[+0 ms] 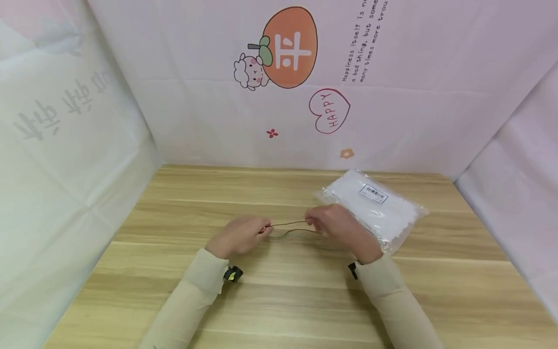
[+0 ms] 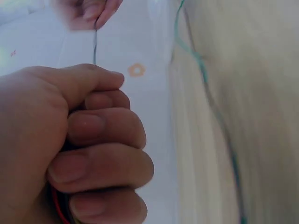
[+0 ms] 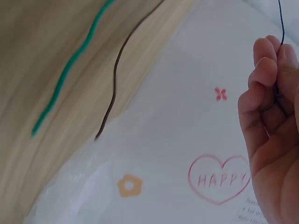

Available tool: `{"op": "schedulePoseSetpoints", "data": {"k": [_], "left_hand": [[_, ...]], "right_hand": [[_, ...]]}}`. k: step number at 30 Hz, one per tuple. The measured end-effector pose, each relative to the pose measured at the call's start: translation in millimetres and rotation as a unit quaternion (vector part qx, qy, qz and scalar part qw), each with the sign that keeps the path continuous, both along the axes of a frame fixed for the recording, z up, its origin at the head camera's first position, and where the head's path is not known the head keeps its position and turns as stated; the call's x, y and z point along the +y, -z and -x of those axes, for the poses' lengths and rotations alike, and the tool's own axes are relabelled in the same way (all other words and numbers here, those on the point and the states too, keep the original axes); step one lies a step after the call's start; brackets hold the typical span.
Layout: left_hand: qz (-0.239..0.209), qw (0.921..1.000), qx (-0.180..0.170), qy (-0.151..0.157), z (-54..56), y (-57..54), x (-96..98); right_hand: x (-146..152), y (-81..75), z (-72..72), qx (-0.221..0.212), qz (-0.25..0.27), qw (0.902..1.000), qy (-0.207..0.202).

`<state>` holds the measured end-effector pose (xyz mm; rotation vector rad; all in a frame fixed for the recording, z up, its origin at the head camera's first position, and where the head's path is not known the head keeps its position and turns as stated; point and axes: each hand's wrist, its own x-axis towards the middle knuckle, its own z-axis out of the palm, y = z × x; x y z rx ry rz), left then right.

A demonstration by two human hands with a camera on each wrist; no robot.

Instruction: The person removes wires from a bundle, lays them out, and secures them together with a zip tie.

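Curled into a fist, my left hand [image 1: 244,235] grips a small bundle of thin cords, with a red strand [image 2: 57,205] showing below its fingers in the left wrist view. My right hand [image 1: 337,225] pinches a dark thin cord [image 1: 287,224] between thumb and fingertips. That cord runs almost straight between both hands, over the wooden table. Lower down, a looser green and brown cord [image 1: 289,231] bows across the gap. In the right wrist view, a green cord end [image 3: 70,65] and a brown cord end [image 3: 115,74] hang free. Most of the bundle is hidden in my left palm.
A clear plastic bag [image 1: 348,189] with white contents and a barcode label [image 1: 373,194] lies at the back right, just behind my right hand. Printed white cloth [image 1: 209,121] hangs behind the wooden table [image 1: 283,300] and along both sides.
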<state>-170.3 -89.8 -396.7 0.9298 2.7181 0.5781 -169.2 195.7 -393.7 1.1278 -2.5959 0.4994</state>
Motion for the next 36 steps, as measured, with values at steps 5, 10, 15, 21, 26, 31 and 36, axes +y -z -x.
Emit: {"op": "schedulePoseSetpoints", "data": {"k": [5, 10, 15, 21, 26, 31, 36], "left_hand": [[0.005, 0.9999, 0.006, -0.012, 5.5, -3.2, -10.8], [0.008, 0.9999, 0.011, 0.002, 6.9, -3.1, -9.9], [-0.002, 0.9999, -0.007, 0.012, 7.3, -3.7, -9.8], [0.002, 1.0000, -0.007, 0.003, 8.7, -2.8, -14.9], [-0.011, 0.9998, -0.009, 0.011, 8.1, -2.7, -14.2], [-0.039, 0.9985, -0.024, 0.030, 6.8, -1.6, -10.0], [-0.054, 0.9975, -0.037, 0.029, 7.4, -0.5, -11.3]], "right_hand": [[16.4, -1.6, 6.0, -0.016, 0.034, 0.9992, 0.016], [20.1, -4.0, 8.4, -0.018, 0.038, 0.9989, 0.022], [34.9, -4.5, 12.4, -0.032, 0.034, 0.9979, 0.045], [52.9, -6.6, 13.2, -0.018, 0.050, 0.9958, 0.074], [56.0, -8.1, 14.0, -0.032, 0.041, 0.9955, 0.079], [58.4, -5.4, 15.5, -0.044, 0.040, 0.9944, 0.087], [63.2, -2.1, 17.0, -0.040, 0.051, 0.9952, 0.073]]}}
